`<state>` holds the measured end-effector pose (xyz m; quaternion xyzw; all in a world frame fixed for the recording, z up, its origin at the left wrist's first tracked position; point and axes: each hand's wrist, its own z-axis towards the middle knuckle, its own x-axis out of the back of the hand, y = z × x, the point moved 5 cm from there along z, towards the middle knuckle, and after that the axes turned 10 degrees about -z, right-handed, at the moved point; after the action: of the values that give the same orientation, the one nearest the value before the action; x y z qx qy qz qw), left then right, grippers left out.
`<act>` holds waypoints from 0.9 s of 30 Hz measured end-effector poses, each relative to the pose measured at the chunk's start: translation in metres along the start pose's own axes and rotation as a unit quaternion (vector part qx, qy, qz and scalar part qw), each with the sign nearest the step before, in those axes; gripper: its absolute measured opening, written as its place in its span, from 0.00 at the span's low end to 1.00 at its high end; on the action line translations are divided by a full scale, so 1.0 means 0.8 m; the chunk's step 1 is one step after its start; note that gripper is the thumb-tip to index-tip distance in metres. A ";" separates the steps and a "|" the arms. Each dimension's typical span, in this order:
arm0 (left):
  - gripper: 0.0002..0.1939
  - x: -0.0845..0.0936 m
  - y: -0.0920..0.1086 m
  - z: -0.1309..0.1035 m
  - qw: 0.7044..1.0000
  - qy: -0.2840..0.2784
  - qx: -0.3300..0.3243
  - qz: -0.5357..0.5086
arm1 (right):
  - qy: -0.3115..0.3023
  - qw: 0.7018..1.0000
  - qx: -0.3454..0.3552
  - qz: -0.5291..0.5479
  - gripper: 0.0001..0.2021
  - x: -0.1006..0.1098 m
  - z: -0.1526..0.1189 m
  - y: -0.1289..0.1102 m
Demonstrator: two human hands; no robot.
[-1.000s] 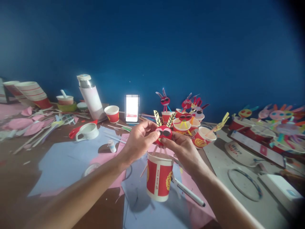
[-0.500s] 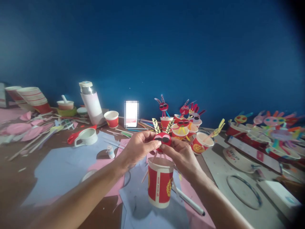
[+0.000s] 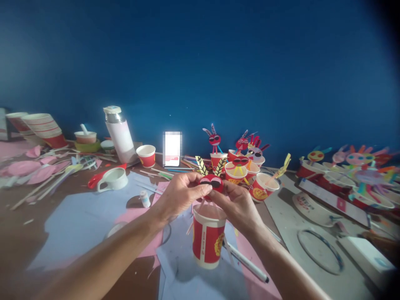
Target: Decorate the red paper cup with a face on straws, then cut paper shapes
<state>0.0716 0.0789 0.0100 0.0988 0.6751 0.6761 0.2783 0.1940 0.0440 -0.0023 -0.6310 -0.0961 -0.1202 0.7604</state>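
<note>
I see both hands meeting just below the middle of the frame, over a red-and-white paper cup (image 3: 207,241) that stands on blue paper on the table (image 3: 18,237). Between them sits a small red paper face (image 3: 211,182) with dark sunglasses and two yellow striped ears, carried on thin sticks that run down into the cup's mouth.

My left hand (image 3: 179,196) pinches the left edge of the face between thumb and fingertips. My right hand (image 3: 236,204) closes on its right edge and lower side in the same way, fingers curled in. Neither hand touches the cup wall, as far as I can tell.

I judge the paper face to be very light, thin and easily creased; the ears would bend at a touch, and the sticks look slender enough to snap or pull loose. The edges of the red disc seem the safest place to hold, with gentle pressure. The cup is light too and would tip readily if the sticks were levered sideways.

A white marker pen (image 3: 248,263) lies just right of the cup's base. Behind the hands, a cluster of finished cup figures (image 3: 240,166) stands at centre, a white thermos flask (image 3: 120,135) to the upper left.
</note>
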 end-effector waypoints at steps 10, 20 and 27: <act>0.02 0.000 0.003 0.000 0.999 0.036 -0.013 0.016 | 0.008 0.999 0.007 -0.030 0.08 0.001 0.000 0.000; 0.01 0.003 -0.008 0.001 0.997 0.065 0.001 -0.028 | 0.004 1.000 -0.020 0.023 0.10 -0.007 0.000 0.008; 0.03 0.002 -0.006 0.002 0.998 0.032 -0.002 -0.052 | 0.008 0.996 -0.046 0.073 0.13 -0.008 0.001 0.013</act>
<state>0.0727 0.0809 0.0055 0.0416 0.6866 0.6648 0.2913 0.1914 0.0472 -0.0133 -0.6698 -0.0380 -0.0737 0.7379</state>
